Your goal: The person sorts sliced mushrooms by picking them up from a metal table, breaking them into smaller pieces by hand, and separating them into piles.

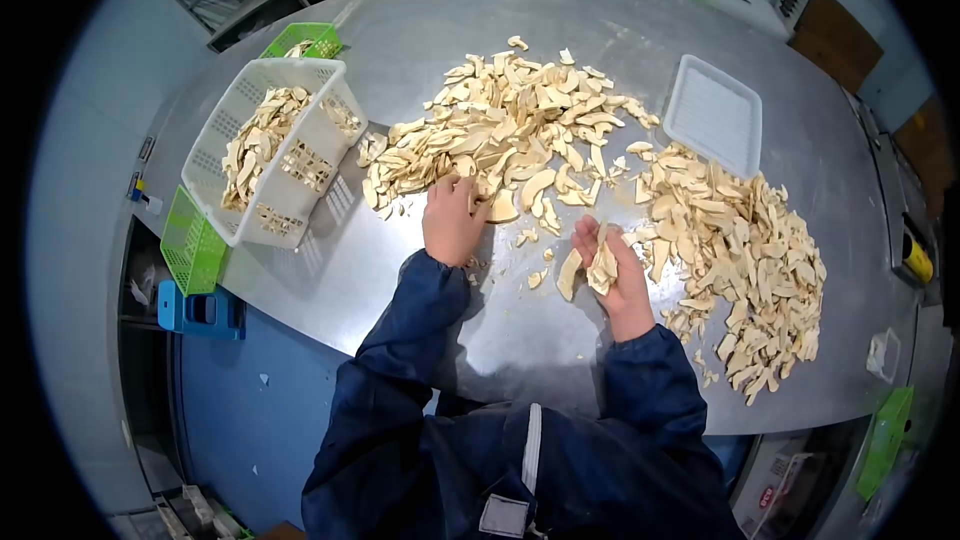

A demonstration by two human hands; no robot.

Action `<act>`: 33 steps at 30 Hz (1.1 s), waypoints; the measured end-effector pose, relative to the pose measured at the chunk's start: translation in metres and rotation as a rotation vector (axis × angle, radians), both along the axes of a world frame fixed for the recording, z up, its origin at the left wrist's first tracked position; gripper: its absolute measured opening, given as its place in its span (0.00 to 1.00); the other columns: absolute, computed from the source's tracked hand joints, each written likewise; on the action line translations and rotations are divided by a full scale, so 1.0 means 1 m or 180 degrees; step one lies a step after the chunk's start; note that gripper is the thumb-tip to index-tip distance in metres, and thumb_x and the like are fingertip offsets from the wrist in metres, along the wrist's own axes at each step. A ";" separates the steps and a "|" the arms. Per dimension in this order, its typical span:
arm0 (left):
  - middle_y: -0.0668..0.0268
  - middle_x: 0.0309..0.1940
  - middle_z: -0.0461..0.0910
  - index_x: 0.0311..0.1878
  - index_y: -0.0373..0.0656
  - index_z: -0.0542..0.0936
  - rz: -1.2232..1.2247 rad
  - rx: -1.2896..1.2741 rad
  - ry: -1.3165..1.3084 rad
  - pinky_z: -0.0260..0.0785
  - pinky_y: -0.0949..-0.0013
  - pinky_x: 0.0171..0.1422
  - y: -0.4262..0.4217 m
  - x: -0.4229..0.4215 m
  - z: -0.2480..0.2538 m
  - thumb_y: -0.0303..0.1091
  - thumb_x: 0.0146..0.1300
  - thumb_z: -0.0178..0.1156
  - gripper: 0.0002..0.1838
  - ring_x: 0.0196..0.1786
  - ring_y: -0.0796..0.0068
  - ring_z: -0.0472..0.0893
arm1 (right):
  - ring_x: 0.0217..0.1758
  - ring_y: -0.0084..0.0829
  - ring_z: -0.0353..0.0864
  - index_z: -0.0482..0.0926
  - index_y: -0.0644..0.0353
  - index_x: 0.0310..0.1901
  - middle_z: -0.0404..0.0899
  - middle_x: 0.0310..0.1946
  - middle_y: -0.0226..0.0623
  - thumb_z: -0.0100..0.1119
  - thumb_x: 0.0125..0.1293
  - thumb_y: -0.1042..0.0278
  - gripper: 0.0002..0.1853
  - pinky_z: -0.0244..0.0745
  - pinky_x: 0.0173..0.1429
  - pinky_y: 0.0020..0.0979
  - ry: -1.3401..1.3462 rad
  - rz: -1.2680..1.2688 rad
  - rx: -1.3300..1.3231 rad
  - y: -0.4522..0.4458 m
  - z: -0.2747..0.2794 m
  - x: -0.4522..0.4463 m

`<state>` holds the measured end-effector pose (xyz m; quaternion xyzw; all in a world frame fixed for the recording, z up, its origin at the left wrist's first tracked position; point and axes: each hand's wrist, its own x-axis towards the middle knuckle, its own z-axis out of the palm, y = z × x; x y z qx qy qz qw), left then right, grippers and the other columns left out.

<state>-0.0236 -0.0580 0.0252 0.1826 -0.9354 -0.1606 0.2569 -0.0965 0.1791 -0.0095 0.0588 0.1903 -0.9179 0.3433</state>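
Note:
My left hand (455,222) rests at the near edge of a large heap of pale dried slices (510,110) that look like mushroom. Its fingers are apart and touch the heap; the fingertips are partly hidden among the pieces. To the right, my right hand (622,278) is turned palm up, with its fingers and thumb around a few pale slices (602,268). Another long slice (569,274) is just left of that hand's fingers. Beyond my right hand spreads a second heap of slices (765,270).
A white perforated basket (328,140) with slices in it stands at the left, beside green baskets (190,243) (322,38). A white shallow tray (715,105) lies at the upper right, against the second heap. Crumbs dot the metal table (400,280). A blue stool (200,312) is below the left edge.

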 end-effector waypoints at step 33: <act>0.68 0.29 0.78 0.47 0.32 0.73 -0.1225 0.3590 -0.0118 0.68 0.76 0.37 0.037 0.030 -0.008 0.27 0.57 0.60 0.15 0.32 0.82 0.75 | 0.36 0.35 0.81 0.69 0.68 0.46 0.77 0.41 0.46 0.49 0.66 0.73 0.10 0.81 0.38 0.31 0.0707 0.0767 0.1457 -0.043 0.035 0.023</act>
